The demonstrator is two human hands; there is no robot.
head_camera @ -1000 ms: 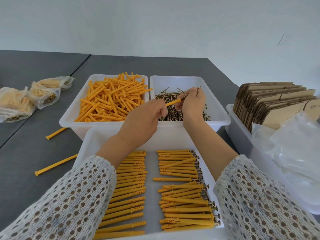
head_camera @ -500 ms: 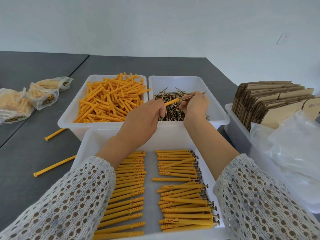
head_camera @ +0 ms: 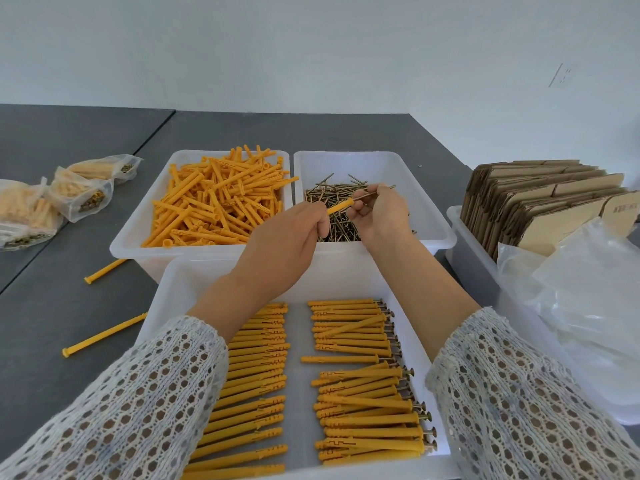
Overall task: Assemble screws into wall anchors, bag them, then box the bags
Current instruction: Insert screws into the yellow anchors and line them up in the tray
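Note:
My left hand [head_camera: 284,247] grips an orange wall anchor [head_camera: 341,206], its open end poking out toward the right. My right hand [head_camera: 379,211] pinches a thin screw [head_camera: 375,192] just beyond the anchor's end, over the white bin of loose screws [head_camera: 429,216]. Beside it on the left, a white bin [head_camera: 138,223] is heaped with loose orange anchors. In front of me a white tray [head_camera: 173,296] holds two rows of anchors; screw heads stick out of the right row [head_camera: 367,393].
Filled clear bags [head_camera: 83,192] lie on the grey table at far left. Two loose anchors [head_camera: 104,336] lie on the table left of the tray. At right, a bin [head_camera: 464,237] holds flat cardboard boxes and clear plastic bags [head_camera: 581,292].
My right hand dipped toward the screw pile and has come back up with a screw, close to the anchor's open end. My left hand stayed nearly in place.

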